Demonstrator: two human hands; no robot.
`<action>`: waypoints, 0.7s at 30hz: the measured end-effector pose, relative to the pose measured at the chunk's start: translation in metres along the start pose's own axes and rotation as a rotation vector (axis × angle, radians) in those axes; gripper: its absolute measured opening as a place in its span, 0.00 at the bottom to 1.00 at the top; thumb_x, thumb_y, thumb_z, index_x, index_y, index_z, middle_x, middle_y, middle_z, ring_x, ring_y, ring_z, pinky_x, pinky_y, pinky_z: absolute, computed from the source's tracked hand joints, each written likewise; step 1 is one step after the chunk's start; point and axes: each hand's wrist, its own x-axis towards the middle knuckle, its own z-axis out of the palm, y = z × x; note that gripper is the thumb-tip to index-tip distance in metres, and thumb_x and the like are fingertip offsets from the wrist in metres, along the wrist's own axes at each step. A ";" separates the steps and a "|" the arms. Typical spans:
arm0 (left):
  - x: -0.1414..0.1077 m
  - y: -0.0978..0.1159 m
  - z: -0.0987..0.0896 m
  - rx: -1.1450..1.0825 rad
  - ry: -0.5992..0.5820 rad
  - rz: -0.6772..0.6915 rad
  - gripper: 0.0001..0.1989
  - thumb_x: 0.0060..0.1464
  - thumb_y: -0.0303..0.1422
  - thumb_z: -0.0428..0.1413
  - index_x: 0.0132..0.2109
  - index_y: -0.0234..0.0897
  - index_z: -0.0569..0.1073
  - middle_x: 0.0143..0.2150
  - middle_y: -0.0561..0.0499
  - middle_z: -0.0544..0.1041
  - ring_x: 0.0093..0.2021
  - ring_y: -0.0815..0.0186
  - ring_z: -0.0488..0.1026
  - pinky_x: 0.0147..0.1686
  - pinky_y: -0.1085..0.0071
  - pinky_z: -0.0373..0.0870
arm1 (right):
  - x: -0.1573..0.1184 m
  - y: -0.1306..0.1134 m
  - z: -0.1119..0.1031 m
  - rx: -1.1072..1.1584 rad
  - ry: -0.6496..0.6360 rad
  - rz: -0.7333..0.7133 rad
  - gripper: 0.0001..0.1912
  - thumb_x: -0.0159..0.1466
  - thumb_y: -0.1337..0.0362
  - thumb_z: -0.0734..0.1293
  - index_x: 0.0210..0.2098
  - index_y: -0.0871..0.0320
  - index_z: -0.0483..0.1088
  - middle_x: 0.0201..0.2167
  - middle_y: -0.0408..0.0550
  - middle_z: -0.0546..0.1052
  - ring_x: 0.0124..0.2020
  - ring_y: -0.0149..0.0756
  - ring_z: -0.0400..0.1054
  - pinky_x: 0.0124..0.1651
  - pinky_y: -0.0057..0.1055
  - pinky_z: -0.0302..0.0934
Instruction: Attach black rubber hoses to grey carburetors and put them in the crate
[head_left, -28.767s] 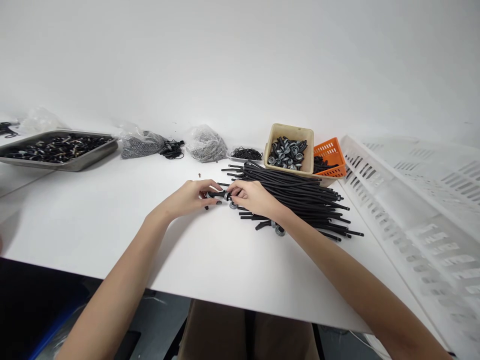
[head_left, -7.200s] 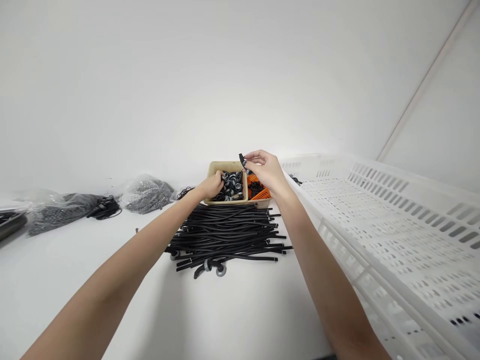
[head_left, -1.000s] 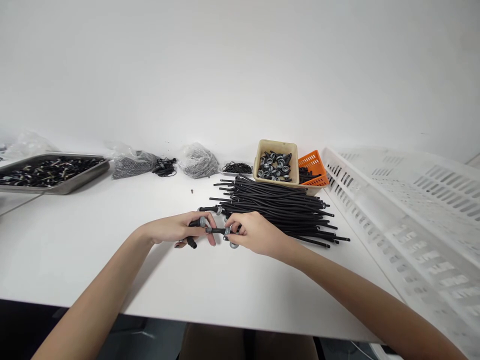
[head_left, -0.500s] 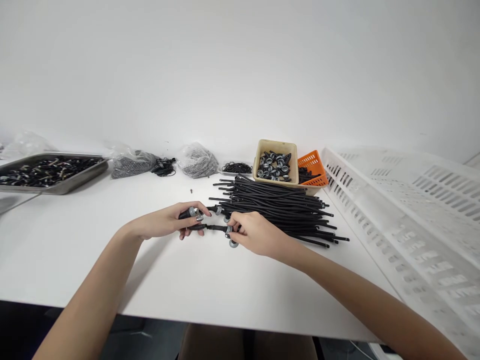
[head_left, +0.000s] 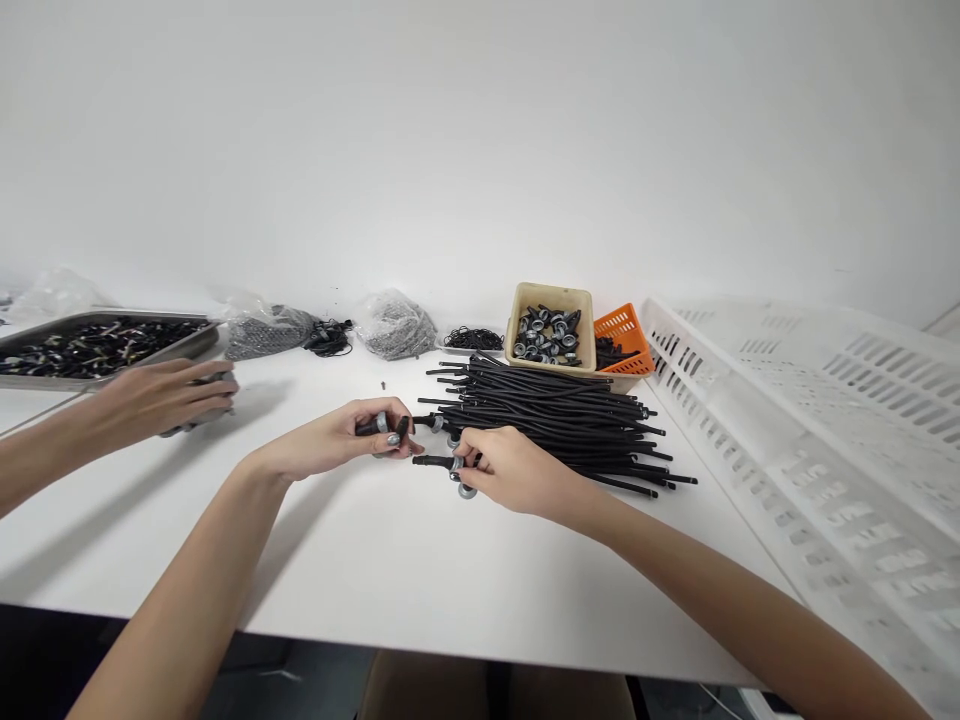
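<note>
Slim black fittings with grey rings are in both hands, above the white table (head_left: 420, 570). My left hand (head_left: 360, 435) is closed around some of these fittings (head_left: 371, 425), one black tip rising by the thumb. Beside it, the fingers of my right hand (head_left: 502, 465) pinch several more fittings (head_left: 466, 490), grey ends towards the palm. One of these points its narrow black end (head_left: 431, 461) left, apart from my left fingers. My right hand partly hides the pile of black tubes (head_left: 547, 410) behind it.
Another person's hand (head_left: 172, 395) holds grey-ringed pieces at left, near a metal tray (head_left: 142, 372) of black parts. Along the wall stand bags of grey parts (head_left: 394, 325), a beige bin (head_left: 514, 335) of fittings and an orange basket (head_left: 634, 325). A white crate (head_left: 750, 450) borders the right.
My left fingers have come off the narrow end of the lower fitting, which my right hand still holds. Another person's hand has come in from the left with grey-ringed pieces.
</note>
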 end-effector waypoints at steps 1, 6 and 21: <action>0.000 -0.001 0.000 0.013 0.028 0.016 0.14 0.58 0.45 0.54 0.42 0.39 0.67 0.38 0.47 0.77 0.47 0.58 0.74 0.45 0.64 0.70 | 0.000 -0.001 -0.001 -0.002 0.000 0.005 0.04 0.61 0.70 0.62 0.35 0.59 0.68 0.28 0.44 0.77 0.27 0.29 0.69 0.28 0.24 0.54; 0.000 -0.003 -0.002 0.011 0.194 0.050 0.17 0.57 0.48 0.54 0.41 0.40 0.63 0.40 0.45 0.78 0.43 0.60 0.73 0.41 0.66 0.69 | 0.000 -0.001 -0.002 0.005 0.001 0.007 0.04 0.61 0.70 0.63 0.35 0.59 0.69 0.28 0.44 0.77 0.27 0.29 0.69 0.30 0.24 0.55; 0.003 0.000 0.004 0.124 0.225 0.041 0.16 0.61 0.48 0.48 0.43 0.39 0.64 0.45 0.47 0.71 0.36 0.68 0.65 0.32 0.73 0.62 | 0.000 0.000 0.000 0.024 -0.001 0.016 0.04 0.61 0.70 0.63 0.36 0.59 0.69 0.28 0.44 0.77 0.27 0.29 0.69 0.29 0.23 0.55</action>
